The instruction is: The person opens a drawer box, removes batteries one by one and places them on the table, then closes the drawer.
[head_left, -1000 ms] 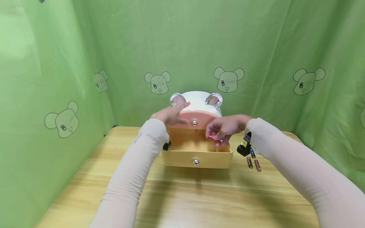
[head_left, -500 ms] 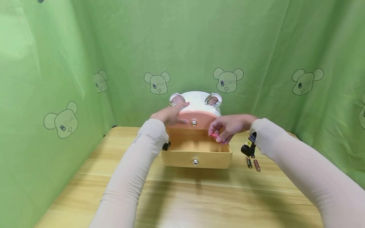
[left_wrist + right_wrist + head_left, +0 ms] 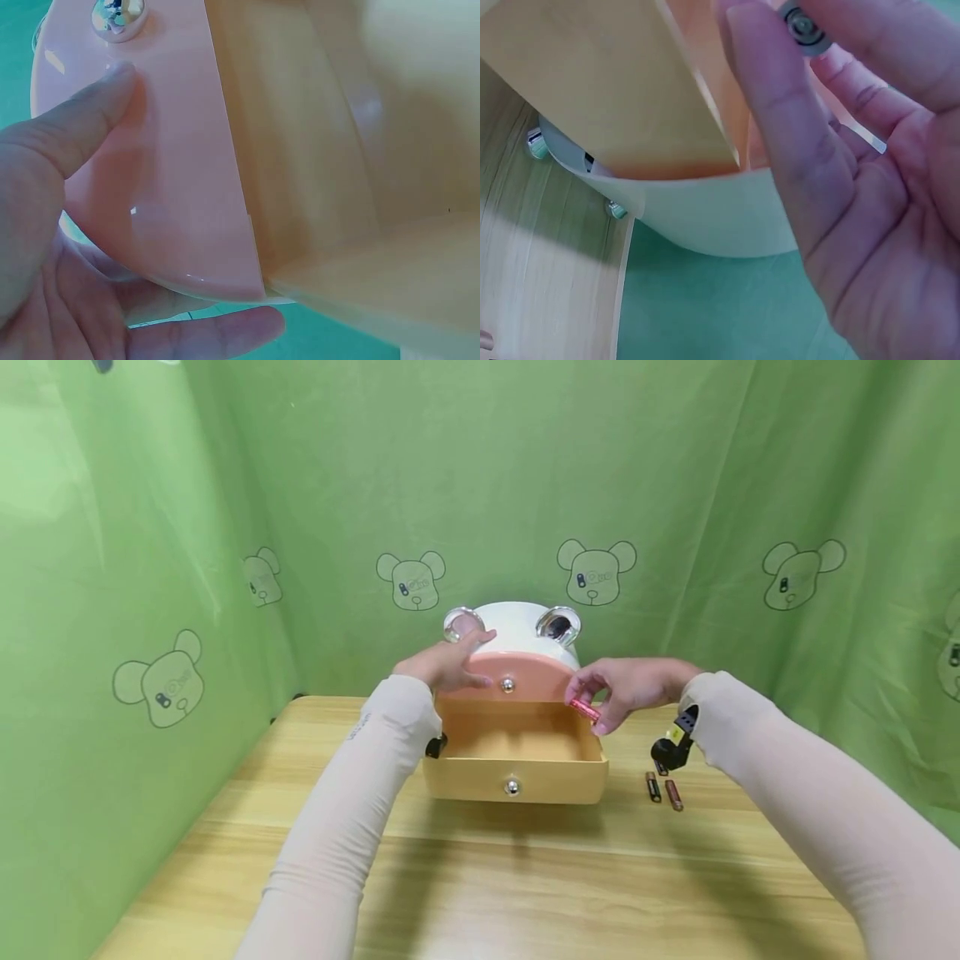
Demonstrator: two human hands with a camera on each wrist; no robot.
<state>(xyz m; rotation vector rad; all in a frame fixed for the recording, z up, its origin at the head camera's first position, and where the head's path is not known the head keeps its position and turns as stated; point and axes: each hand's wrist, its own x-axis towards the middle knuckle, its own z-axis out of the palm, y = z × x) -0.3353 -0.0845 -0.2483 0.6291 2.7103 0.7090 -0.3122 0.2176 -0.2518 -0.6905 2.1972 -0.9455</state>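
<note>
Against the back curtain stands a small white cabinet (image 3: 517,625) with bear ears. My left hand (image 3: 452,665) rests at its upper left side. The left thumb (image 3: 97,112) lies straight on the pink upper drawer front (image 3: 172,157), below the silver knob, and the other fingers extend along the side. My right hand (image 3: 624,688) pinches a red battery (image 3: 585,710) between thumb and fingers, over the right edge of the pulled-out yellow drawer (image 3: 516,780). The battery's metal end (image 3: 804,30) shows in the right wrist view.
On the wooden table (image 3: 480,877), to the right of the drawer, lie a black battery (image 3: 653,787), a reddish-brown battery (image 3: 674,795) and another partly covered by the right wrist camera (image 3: 672,747). A green curtain (image 3: 480,468) encloses the back and sides.
My right hand has moved right and slightly up with the red battery, from over the drawer's inside to its right edge. The left hand stays in place on the cabinet.
</note>
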